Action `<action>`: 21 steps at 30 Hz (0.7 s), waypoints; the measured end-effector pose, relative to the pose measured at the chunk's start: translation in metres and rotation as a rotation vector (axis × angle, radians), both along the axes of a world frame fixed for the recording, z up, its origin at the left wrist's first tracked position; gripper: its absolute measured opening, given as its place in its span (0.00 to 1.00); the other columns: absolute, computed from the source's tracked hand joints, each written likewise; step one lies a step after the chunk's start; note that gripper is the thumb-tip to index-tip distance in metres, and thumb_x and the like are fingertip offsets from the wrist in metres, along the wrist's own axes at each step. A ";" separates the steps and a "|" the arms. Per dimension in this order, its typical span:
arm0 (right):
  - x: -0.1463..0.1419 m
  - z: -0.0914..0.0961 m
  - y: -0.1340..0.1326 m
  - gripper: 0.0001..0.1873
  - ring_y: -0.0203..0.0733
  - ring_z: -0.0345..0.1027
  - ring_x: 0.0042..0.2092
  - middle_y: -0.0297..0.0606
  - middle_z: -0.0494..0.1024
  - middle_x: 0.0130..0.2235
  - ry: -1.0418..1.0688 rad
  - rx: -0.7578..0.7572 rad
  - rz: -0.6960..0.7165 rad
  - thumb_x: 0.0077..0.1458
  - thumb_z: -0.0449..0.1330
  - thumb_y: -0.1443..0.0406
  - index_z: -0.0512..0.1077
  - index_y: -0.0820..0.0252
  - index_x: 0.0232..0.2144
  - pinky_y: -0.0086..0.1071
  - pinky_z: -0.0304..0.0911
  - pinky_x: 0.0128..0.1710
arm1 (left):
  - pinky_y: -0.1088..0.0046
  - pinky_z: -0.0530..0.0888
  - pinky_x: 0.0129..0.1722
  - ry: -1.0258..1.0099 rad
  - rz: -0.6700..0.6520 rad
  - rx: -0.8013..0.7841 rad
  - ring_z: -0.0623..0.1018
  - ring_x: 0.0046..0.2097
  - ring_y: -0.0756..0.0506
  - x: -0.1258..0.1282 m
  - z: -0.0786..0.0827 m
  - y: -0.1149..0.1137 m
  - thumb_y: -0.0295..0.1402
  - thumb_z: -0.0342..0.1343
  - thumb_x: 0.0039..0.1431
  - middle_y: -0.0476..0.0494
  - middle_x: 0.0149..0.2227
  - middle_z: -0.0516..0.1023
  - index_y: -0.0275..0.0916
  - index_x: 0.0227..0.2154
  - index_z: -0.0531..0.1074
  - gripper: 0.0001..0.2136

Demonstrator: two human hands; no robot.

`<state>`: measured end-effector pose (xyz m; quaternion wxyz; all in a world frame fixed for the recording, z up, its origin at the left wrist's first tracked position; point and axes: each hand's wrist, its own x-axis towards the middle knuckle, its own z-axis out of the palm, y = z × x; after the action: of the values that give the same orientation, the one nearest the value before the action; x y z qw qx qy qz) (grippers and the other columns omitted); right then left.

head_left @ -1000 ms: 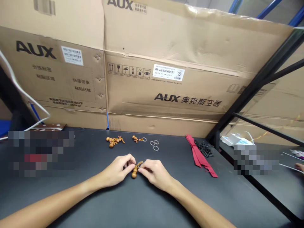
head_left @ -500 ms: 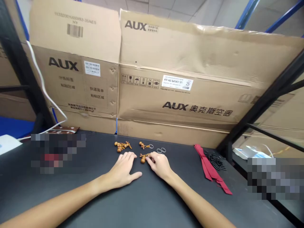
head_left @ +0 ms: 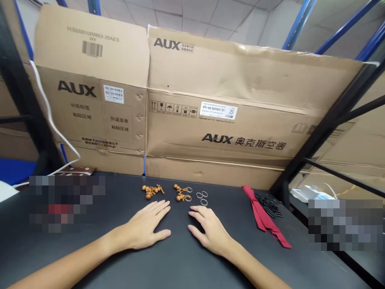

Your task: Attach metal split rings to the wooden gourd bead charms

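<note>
My left hand (head_left: 147, 226) lies flat on the black tabletop, fingers stretched out and thumb apart, holding nothing. Just beyond its fingertips is a small cluster of brown gourd-shaped pendants (head_left: 148, 195) with orange cords. My right hand (head_left: 212, 229) rests with its fingers apart and nothing in them. Beyond the space between my hands lie two gourd keychains, an upper one (head_left: 176, 187) and a lower one (head_left: 178, 198), each with a metal ring. Three loose metal split rings (head_left: 204, 202) sit just past my right fingertips.
Red ribbon strips (head_left: 261, 212) lie to the right, beside a heap of black clasps or cords (head_left: 270, 205). Large cardboard boxes (head_left: 216, 132) wall off the back. Black metal posts (head_left: 319, 132) stand at the sides. A white cable (head_left: 52, 120) hangs at the left.
My right hand has let go of the lower gourd keychain and drawn back toward me, its fingers opening. That keychain now lies below the other one. My left hand has shifted slightly back.
</note>
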<state>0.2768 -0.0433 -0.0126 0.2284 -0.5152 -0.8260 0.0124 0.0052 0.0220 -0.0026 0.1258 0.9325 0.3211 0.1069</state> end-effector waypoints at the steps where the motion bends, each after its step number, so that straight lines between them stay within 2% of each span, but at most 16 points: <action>1: 0.001 0.001 -0.005 0.23 0.53 0.58 0.59 0.48 0.65 0.59 -0.023 -0.045 0.028 0.60 0.53 0.56 0.67 0.60 0.54 0.48 0.55 0.58 | 0.55 0.54 0.64 -0.007 -0.006 0.004 0.55 0.65 0.35 0.000 -0.001 0.000 0.54 0.45 0.60 0.40 0.66 0.52 0.42 0.63 0.54 0.33; 3: 0.001 0.004 -0.010 0.29 0.54 0.49 0.64 0.45 0.57 0.64 -0.057 -0.144 0.074 0.61 0.52 0.53 0.59 0.58 0.61 0.49 0.48 0.62 | 0.55 0.54 0.64 -0.013 -0.013 0.013 0.54 0.66 0.36 0.000 -0.002 0.001 0.54 0.45 0.60 0.41 0.66 0.51 0.43 0.64 0.53 0.33; 6: 0.001 0.007 -0.010 0.35 0.53 0.41 0.66 0.42 0.49 0.66 -0.072 -0.235 0.121 0.60 0.50 0.49 0.51 0.56 0.64 0.50 0.42 0.64 | 0.56 0.53 0.64 0.008 -0.012 0.016 0.54 0.66 0.36 0.001 -0.002 0.000 0.53 0.45 0.61 0.41 0.66 0.50 0.43 0.64 0.53 0.32; 14: -0.002 0.010 -0.005 0.33 0.51 0.42 0.66 0.41 0.51 0.66 0.001 -0.263 0.101 0.60 0.52 0.49 0.56 0.55 0.63 0.50 0.41 0.65 | 0.56 0.53 0.64 0.001 -0.006 -0.006 0.54 0.66 0.37 0.004 0.002 0.000 0.53 0.45 0.61 0.42 0.66 0.51 0.43 0.63 0.54 0.32; 21: -0.001 0.010 -0.003 0.34 0.51 0.40 0.67 0.41 0.49 0.66 0.003 -0.291 0.123 0.59 0.52 0.48 0.54 0.55 0.63 0.50 0.40 0.65 | 0.56 0.53 0.64 -0.003 -0.007 0.002 0.55 0.65 0.37 0.004 0.003 0.000 0.53 0.46 0.61 0.42 0.66 0.52 0.43 0.63 0.55 0.31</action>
<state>0.2755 -0.0464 -0.0021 0.1514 -0.4912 -0.8451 0.1469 0.0095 0.0217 0.0003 0.1258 0.9336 0.3176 0.1082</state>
